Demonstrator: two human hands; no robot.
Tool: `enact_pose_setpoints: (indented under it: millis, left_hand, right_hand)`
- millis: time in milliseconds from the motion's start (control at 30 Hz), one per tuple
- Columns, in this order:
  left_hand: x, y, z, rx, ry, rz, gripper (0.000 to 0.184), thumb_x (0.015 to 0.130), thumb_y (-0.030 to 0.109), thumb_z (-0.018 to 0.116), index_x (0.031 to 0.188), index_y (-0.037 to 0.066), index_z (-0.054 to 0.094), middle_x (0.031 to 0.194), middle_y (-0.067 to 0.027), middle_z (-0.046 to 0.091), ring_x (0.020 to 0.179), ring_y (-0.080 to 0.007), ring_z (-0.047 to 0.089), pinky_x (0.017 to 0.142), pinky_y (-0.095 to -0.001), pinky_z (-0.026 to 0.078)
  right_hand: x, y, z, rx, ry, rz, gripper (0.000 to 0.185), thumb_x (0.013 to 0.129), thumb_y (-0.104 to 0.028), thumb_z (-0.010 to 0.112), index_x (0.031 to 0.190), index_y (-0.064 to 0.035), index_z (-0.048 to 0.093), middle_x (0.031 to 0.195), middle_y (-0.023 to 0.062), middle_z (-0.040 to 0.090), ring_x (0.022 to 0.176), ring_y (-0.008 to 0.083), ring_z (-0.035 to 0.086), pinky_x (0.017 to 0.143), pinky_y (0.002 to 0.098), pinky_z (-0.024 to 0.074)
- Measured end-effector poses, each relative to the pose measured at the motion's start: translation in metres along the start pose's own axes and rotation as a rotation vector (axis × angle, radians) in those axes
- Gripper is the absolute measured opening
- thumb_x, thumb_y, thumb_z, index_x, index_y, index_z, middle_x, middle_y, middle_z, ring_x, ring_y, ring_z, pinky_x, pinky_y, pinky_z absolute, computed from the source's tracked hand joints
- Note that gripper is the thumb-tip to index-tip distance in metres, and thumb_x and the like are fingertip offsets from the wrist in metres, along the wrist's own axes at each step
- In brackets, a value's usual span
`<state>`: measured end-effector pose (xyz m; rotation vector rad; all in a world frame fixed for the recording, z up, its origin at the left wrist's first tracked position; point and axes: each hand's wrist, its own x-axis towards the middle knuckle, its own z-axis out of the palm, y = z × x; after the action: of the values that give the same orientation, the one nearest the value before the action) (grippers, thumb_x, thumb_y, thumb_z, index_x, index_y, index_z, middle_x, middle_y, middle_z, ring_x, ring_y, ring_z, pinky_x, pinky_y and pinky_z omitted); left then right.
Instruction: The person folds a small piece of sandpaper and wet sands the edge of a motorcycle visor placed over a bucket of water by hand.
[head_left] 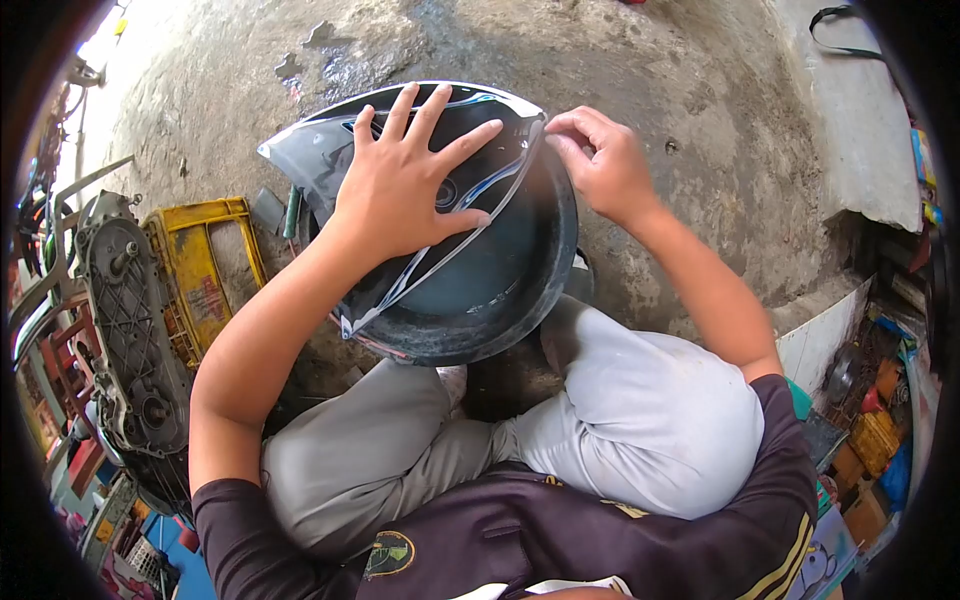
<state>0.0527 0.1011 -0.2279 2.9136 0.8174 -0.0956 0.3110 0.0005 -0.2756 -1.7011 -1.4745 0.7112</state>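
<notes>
A motorcycle headlight (468,118), triangular with a clear shiny lens and dark inner parts, lies tilted across a round black basin (440,345) that holds some water. My left hand (400,185) rests on the lens with its fingers spread and pressing flat. Close by the headlight's right corner, my right hand (603,158) is closed in a pinch, thumb against the fingers. What sits between those fingertips, if anything, is too small to make out. Both knees are bent on either side of the basin's near edge.
To the left lie a yellow plastic crate (205,275) and a grey metal engine casing (130,320). Small flat scraps (288,67) sit on the wet concrete floor (690,60). At right, cluttered parts (875,430) stand behind a low white board (825,325).
</notes>
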Motion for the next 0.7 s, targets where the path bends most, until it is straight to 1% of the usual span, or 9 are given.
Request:
enact_pose_setpoints:
  millis: [133, 200, 333, 400, 433, 500, 533, 600, 700]
  left_hand:
    - [-0.0001, 0.0005, -0.0007, -0.003, 0.007, 0.006, 0.097, 0.081, 0.071, 0.081, 0.166, 0.045, 0.042, 0.173, -0.0184, 0.035, 0.16, -0.0436, 0.031, 0.123, -0.0739, 0.027]
    - [0.0003, 0.0016, -0.0015, 0.002, -0.004, -0.003, 0.097, 0.081, 0.07, 0.081, 0.166, 0.045, 0.042, 0.173, -0.0183, 0.035, 0.161, -0.0431, 0.031, 0.123, -0.0736, 0.027]
    - [0.0001, 0.0003, -0.0021, -0.005, -0.007, 0.001, 0.097, 0.081, 0.071, 0.081, 0.166, 0.045, 0.042, 0.173, -0.0185, 0.035, 0.161, -0.0429, 0.03, 0.123, -0.0736, 0.027]
    - [-0.0001, 0.0005, -0.0021, -0.013, 0.003, 0.004, 0.097, 0.081, 0.07, 0.081, 0.166, 0.044, 0.043, 0.173, -0.0186, 0.035, 0.161, -0.0429, 0.03, 0.123, -0.0736, 0.027]
    - [-0.0002, 0.0005, -0.0024, -0.011, 0.002, 0.004, 0.097, 0.081, 0.07, 0.081, 0.166, 0.044, 0.043, 0.173, -0.0186, 0.035, 0.161, -0.0429, 0.03, 0.123, -0.0736, 0.027]
    - [-0.0005, 0.0005, -0.0028, -0.006, -0.006, -0.002, 0.097, 0.08, 0.07, 0.081, 0.166, 0.044, 0.043, 0.173, -0.0186, 0.035, 0.161, -0.0428, 0.03, 0.123, -0.0739, 0.027]
    - [-0.0005, 0.0003, -0.0029, -0.005, -0.005, -0.001, 0.097, 0.08, 0.07, 0.081, 0.166, 0.044, 0.043, 0.173, -0.0186, 0.035, 0.161, -0.0428, 0.03, 0.123, -0.0739, 0.027]
    - [-0.0007, 0.0002, -0.0028, -0.003, 0.0, 0.0, 0.098, 0.08, 0.07, 0.081, 0.166, 0.044, 0.043, 0.173, -0.0185, 0.035, 0.161, -0.0427, 0.03, 0.123, -0.0741, 0.027]
    - [-0.001, -0.0002, -0.0023, -0.007, 0.0, 0.001, 0.098, 0.08, 0.071, 0.081, 0.166, 0.044, 0.043, 0.173, -0.0187, 0.035, 0.161, -0.0429, 0.03, 0.123, -0.0742, 0.028]
  right_hand:
    - [0.0042, 0.0065, 0.0012, 0.017, 0.041, -0.026, 0.01, 0.097, -0.005, 0.074, 0.107, -0.0025, 0.077, 0.098, 0.0084, 0.077, 0.08, 0.0158, 0.069, 0.073, 0.0299, 0.0542]
    - [0.0076, 0.0026, -0.0033, 0.057, -0.003, 0.073, 0.011, 0.096, -0.007, 0.074, 0.104, 0.0001, 0.076, 0.098, 0.0137, 0.077, 0.084, 0.0268, 0.074, 0.076, 0.0365, 0.0564]
    - [0.0076, 0.0011, -0.0027, 0.039, -0.017, -0.045, 0.011, 0.096, -0.007, 0.074, 0.105, 0.0006, 0.076, 0.098, 0.0136, 0.077, 0.082, 0.0252, 0.073, 0.075, 0.0355, 0.0561]
    - [0.0084, 0.0056, 0.0002, 0.098, 0.009, 0.066, 0.01, 0.097, -0.004, 0.074, 0.107, -0.0013, 0.077, 0.098, 0.0083, 0.077, 0.083, 0.0154, 0.07, 0.076, 0.0305, 0.0554]
    - [0.0076, 0.0043, 0.0007, 0.099, 0.01, 0.066, 0.01, 0.097, -0.004, 0.074, 0.107, -0.0013, 0.077, 0.098, 0.0083, 0.077, 0.083, 0.0154, 0.07, 0.076, 0.0305, 0.0554]
    - [0.0047, 0.0012, 0.0021, 0.018, 0.004, -0.073, 0.01, 0.097, -0.005, 0.074, 0.106, -0.001, 0.077, 0.097, 0.0087, 0.078, 0.083, 0.0152, 0.071, 0.076, 0.0311, 0.0557]
    - [0.0059, 0.0027, 0.002, 0.018, 0.005, -0.073, 0.01, 0.097, -0.005, 0.074, 0.106, -0.001, 0.077, 0.097, 0.0087, 0.078, 0.083, 0.0152, 0.071, 0.076, 0.0311, 0.0557]
    - [0.0094, 0.0069, 0.001, 0.087, 0.035, 0.023, 0.01, 0.097, -0.006, 0.074, 0.105, -0.001, 0.077, 0.097, 0.0098, 0.078, 0.082, 0.017, 0.072, 0.076, 0.0317, 0.0561]
    - [0.0045, -0.0018, -0.0007, 0.021, -0.014, -0.039, 0.01, 0.097, -0.005, 0.074, 0.105, -0.0015, 0.077, 0.098, 0.01, 0.078, 0.082, 0.0169, 0.072, 0.076, 0.032, 0.056]
